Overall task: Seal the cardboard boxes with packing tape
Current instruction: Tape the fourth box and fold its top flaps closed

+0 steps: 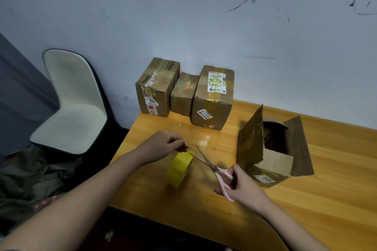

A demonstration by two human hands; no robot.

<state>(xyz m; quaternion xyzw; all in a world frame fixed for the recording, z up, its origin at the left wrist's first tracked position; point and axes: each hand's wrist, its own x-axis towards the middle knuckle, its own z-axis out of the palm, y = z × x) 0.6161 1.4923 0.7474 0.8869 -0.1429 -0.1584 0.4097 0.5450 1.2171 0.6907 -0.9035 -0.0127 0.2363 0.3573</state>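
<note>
My left hand [165, 144] pinches the loose end of the tape between thumb and fingertips, lifted just above the yellow tape roll [179, 169], which stands on edge on the table [204, 206] directly beneath and a little to the right of that pinch. The short pulled strip is hard to make out; it seems to run from my fingers down to the top of the roll. Right of the roll, my right hand [242, 185] grips the pink handles of the scissors [212, 166], fingers curled through the loops, and the blades stand apart, pointing up and left toward the roll. The blades' long axis runs from my right hand toward my left, with the tips just beside the top of the roll, near my left fingertips, so I judge the cut falls there, with the strip to be held taut across the blades. Beyond and to the right of my right hand, near it, sits the open box [273, 149], flaps standing up, not yet sealed. Three taped boxes [212, 98] stand well beyond both hands against the wall.
</note>
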